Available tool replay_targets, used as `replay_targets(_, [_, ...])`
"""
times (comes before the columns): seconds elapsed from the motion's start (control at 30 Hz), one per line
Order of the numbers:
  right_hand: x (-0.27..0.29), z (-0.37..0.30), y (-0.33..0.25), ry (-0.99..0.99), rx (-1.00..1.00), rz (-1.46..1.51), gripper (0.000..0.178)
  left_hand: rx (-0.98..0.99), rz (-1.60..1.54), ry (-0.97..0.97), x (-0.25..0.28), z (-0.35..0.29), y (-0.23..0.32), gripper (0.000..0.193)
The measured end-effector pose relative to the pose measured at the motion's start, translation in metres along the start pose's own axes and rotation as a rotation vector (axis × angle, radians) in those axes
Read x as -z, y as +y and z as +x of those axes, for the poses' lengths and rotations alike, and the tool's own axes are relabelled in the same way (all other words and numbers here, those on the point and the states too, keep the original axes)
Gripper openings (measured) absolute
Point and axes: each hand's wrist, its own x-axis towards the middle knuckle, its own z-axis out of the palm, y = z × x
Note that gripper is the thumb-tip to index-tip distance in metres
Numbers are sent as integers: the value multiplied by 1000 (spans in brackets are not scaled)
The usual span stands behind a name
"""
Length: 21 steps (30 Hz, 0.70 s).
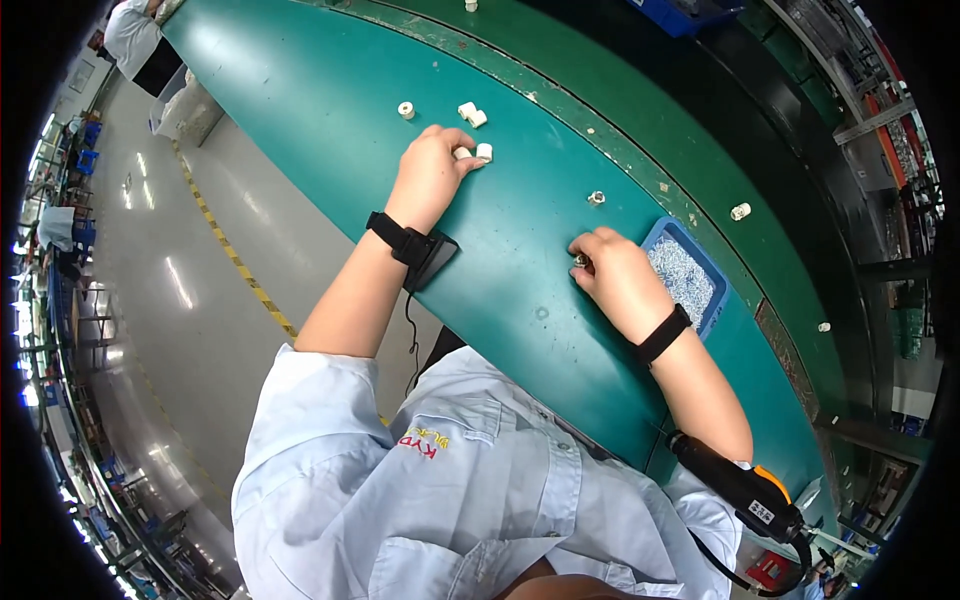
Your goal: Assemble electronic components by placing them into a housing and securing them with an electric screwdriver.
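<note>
My left hand (430,172) is at the far part of the green bench, fingers and thumb closed round a small white cylindrical piece (462,153). Another white cylinder (485,152) stands right at its fingertips. Just beyond lie two touching white pieces (470,114), with a single ringed one (406,110) to their left. My right hand (622,280) is pinched on a small brass-coloured metal part (581,261), mostly covered by the fingers. A similar small part (596,198) with a metallic look sits on the bench beyond that hand.
A blue tray (716,300) of many small silvery pieces lies right of my right hand. A black power screwdriver (730,480) with a cord is by my right elbow. Beyond the bench edge runs a green belt, carrying a white part (740,212). A person (135,40) stands far left.
</note>
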Motion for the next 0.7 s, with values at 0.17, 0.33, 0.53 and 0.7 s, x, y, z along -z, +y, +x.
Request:
replay_targets(0.17, [23, -11, -19, 13, -84, 124, 29, 19, -89, 127, 13, -14, 20, 26])
replay_targets(0.33, [15, -28, -25, 164, -197, 1095, 34, -410, -431, 32, 10, -74, 98, 26])
replay_targets(0.53, [9, -64, -21, 199, -226, 1220, 38, -644, -388, -5, -17, -114, 128, 38])
replay_targets(0.7, [17, -92, -7, 322, -303, 1066, 35, -398, -289, -52, -11, -114, 127, 60])
